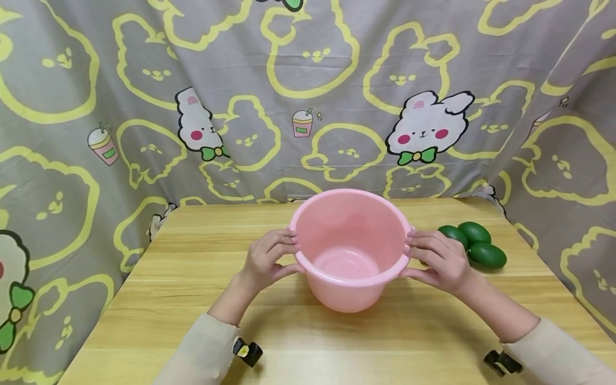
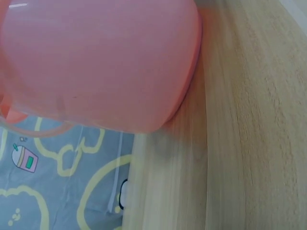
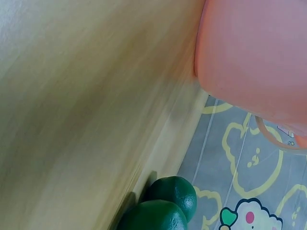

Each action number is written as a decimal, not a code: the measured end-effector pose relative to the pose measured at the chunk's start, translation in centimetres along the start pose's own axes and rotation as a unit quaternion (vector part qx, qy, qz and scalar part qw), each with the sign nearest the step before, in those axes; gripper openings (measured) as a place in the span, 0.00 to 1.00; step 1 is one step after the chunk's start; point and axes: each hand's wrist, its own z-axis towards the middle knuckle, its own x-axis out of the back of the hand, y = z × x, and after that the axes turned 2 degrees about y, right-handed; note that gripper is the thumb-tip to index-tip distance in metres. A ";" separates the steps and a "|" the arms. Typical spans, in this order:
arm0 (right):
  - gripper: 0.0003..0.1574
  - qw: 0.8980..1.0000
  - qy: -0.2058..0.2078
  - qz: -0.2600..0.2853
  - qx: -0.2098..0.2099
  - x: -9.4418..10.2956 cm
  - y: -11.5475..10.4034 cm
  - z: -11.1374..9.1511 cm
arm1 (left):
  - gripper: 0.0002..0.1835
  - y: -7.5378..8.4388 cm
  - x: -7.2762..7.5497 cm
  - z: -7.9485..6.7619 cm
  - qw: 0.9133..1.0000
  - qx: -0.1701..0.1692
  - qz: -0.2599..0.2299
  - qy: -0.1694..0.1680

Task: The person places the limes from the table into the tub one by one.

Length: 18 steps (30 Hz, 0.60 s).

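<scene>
A pink plastic bucket stands upright at the middle of the wooden table, its inside empty. My left hand grips the rim on its left side, fingers over the edge and thumb lower on the front. On the opposite side my right hand holds the rim in the same way. The wrist views show the smooth bucket wall close up, with a thin handle loop on the far side. Both hands are out of sight in those two views.
Smooth dark green oval fruits lie grouped on the table, just beyond my right hand and partly hidden by it. A grey curtain with yellow cartoon outlines hangs behind the table and along both sides.
</scene>
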 end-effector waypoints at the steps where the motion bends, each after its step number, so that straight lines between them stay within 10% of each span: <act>1: 0.29 1.000 0.001 0.001 -0.002 0.0 0.0 -0.1 | 0.23 0.0 0.0 0.0 1.000 0.001 -0.003 0.000; 18: 0.28 1.000 0.007 -0.028 0.012 0.4 0.2 -0.2 | 0.23 -0.2 0.1 0.2 1.000 -0.003 -0.016 -0.008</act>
